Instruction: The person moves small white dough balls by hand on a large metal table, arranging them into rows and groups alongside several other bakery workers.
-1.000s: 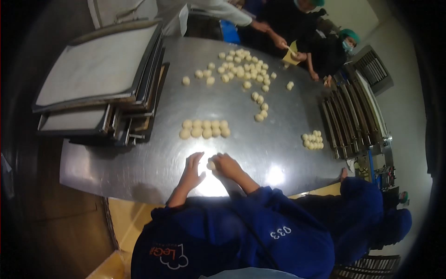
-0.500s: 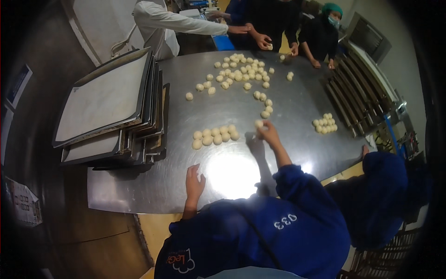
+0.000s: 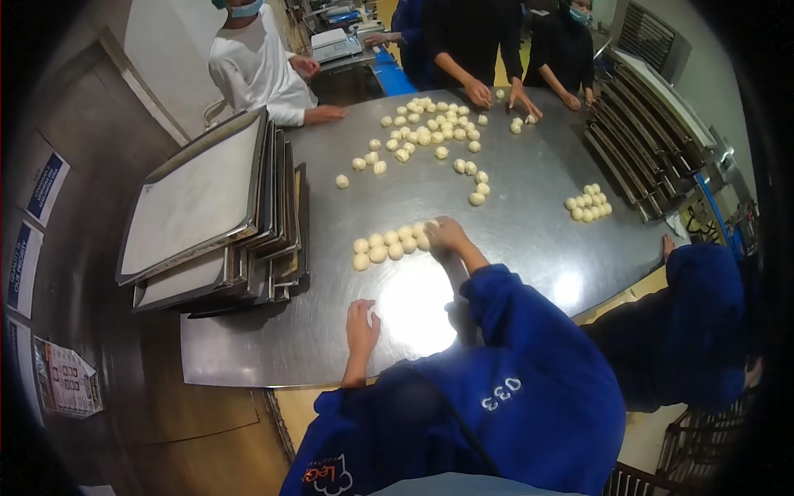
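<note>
Pale round dough balls stand in a tight double row [image 3: 393,245] on the metal table [image 3: 285,351]. At the right end of this row my right hand [image 3: 447,235] is closed around a dough ball [image 3: 432,225], which its fingers partly cover. My left hand [image 3: 362,331] rests near the front of the table, left of the bright glare, with thumb and fingers apart and nothing in it. A short curved line of dough balls [image 3: 477,198] lies beyond my right hand. Farther back is a large loose heap of them [image 3: 424,136].
Stacked baking trays [image 3: 198,202] rise at the left edge, with more trays [image 3: 649,132] at the right. Another dough ball group [image 3: 588,203] sits at right. Across the table, a co-worker's hand [image 3: 523,103] reaches toward dough balls; a white-sleeved person [image 3: 265,70] stands far left.
My right hand has moved left with its dough ball to the end of the double row. The white-sleeved arm has drawn back left. My left hand stays open near the front.
</note>
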### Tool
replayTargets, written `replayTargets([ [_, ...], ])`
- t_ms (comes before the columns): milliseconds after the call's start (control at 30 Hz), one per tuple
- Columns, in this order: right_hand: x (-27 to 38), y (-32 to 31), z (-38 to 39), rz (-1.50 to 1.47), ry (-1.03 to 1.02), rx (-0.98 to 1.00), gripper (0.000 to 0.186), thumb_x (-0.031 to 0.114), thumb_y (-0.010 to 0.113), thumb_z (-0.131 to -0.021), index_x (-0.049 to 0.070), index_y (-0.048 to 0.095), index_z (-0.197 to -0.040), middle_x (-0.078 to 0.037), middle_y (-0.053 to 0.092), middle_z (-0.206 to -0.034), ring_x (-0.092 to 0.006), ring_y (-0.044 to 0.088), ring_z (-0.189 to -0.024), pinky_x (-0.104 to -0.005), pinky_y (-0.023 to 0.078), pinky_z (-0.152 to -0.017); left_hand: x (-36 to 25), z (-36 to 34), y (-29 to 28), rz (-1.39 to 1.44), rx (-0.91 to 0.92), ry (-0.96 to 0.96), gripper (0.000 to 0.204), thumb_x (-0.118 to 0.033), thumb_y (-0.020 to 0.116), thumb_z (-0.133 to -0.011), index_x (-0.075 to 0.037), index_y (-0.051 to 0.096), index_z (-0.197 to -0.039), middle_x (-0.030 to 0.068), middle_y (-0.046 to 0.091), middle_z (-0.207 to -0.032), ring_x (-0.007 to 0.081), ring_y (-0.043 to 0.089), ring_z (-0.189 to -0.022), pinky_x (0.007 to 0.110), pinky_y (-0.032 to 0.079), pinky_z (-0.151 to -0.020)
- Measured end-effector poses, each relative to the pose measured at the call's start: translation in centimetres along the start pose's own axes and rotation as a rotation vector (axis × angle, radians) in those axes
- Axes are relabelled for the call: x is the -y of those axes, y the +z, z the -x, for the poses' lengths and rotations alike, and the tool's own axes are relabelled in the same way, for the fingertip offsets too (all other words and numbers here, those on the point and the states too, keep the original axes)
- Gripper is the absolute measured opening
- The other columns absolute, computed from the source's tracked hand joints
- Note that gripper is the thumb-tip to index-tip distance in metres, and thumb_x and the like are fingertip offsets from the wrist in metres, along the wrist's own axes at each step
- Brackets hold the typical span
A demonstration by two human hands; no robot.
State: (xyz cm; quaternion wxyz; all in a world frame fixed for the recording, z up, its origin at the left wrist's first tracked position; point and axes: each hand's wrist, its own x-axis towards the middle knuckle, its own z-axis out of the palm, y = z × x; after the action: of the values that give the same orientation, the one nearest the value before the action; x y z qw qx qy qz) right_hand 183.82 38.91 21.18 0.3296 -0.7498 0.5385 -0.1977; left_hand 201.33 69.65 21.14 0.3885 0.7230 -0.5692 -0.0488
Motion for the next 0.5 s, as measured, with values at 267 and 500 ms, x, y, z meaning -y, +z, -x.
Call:
replayTargets([
  [267,-9.1,-6.5,13.0,0.170,-0.143,-0.454,0.025,0.014,0.062,-0.085,0.007,0.064,-0.108,-0.017,0.063,-0.104,-0.0363,0.061,-0.098,-0.0440,0.050,-0.083,0.6,0.4,0.2,-0.019,-0.005,-0.028,0.024,-0.003,0.061,-0.081,-0.003,0.063,-0.105,0.0172,0.058,-0.109,0.0361,0.056,-0.105,0.042,0.047,-0.093],
  [500,-10.4,-8.7,15.8,0.177,-0.051,-0.581,0.017,0.010,0.059,-0.084,0.008,0.063,-0.101,-0.014,0.065,-0.088,-0.0338,0.065,-0.080,-0.0430,0.051,-0.073,0.0,-0.5,0.9,-0.046,0.015,-0.042,0.024,-0.005,0.061,-0.081,-0.004,0.064,-0.105,0.0168,0.058,-0.109,0.0361,0.056,-0.106,0.043,0.047,-0.092],
])
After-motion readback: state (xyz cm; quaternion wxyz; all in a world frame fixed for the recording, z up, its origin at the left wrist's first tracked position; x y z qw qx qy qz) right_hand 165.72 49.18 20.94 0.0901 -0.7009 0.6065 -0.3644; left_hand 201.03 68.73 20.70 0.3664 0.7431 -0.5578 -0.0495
